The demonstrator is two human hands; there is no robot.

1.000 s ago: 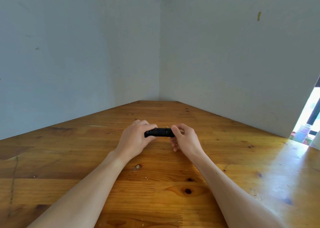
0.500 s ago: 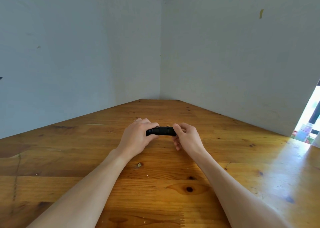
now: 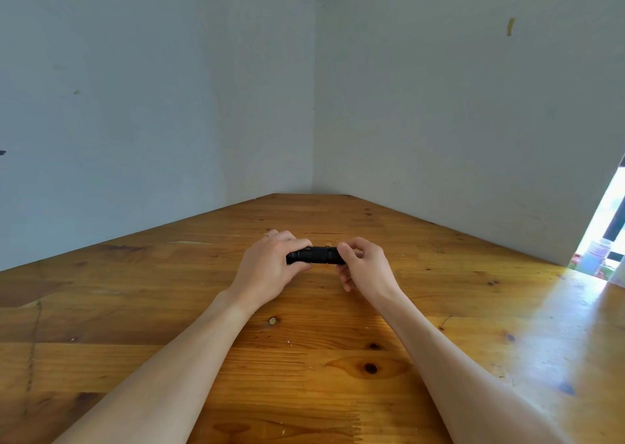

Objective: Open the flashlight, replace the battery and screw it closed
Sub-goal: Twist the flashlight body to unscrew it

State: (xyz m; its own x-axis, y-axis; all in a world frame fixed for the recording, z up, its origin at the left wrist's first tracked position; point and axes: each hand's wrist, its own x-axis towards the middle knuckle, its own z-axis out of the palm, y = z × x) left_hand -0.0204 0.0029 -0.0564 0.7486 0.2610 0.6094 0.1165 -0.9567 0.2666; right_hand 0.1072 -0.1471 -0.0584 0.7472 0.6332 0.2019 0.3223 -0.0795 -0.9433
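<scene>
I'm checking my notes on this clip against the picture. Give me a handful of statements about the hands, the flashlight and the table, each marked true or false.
1. Both hands hold the flashlight. True: the left hand grips one end, the right hand the other.
2. The flashlight stands upright on the table. False: it lies roughly level between the hands, over the wooden table.
3. The flashlight is black. True.
4. A spare battery lies on the table beside the hands. False: no battery shows anywhere.
5. The flashlight is already in two separate pieces. False: it shows as one joined body.
6. A ring is on a finger of the left hand. True.
</scene>
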